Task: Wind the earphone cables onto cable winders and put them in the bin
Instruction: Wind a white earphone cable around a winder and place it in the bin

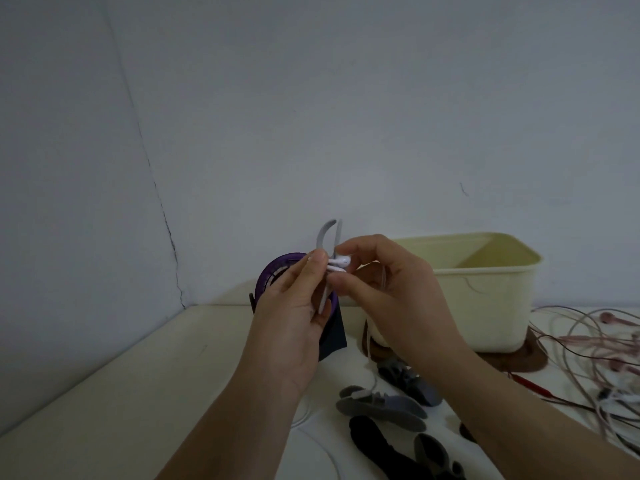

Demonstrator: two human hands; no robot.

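1. The left hand (294,313) grips a grey cable winder (327,233) upright, fingers curled round its lower part.
2. The right hand (384,285) pinches the white earbuds (341,261) against the winder, and their white cable (369,348) trails down to the worktop (121,393).
3. The cream bin (485,289) stands behind the right hand.
4. Spare winders (381,407) lie on the worktop near the right forearm, with tangled pink earphone cables (588,341) to their right.

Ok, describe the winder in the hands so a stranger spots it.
Find the cream bin. Left of it, the left hand grips a grey winder, the right hand pinching white earbuds to it. Only this one is lifted; other winders lie on the table.
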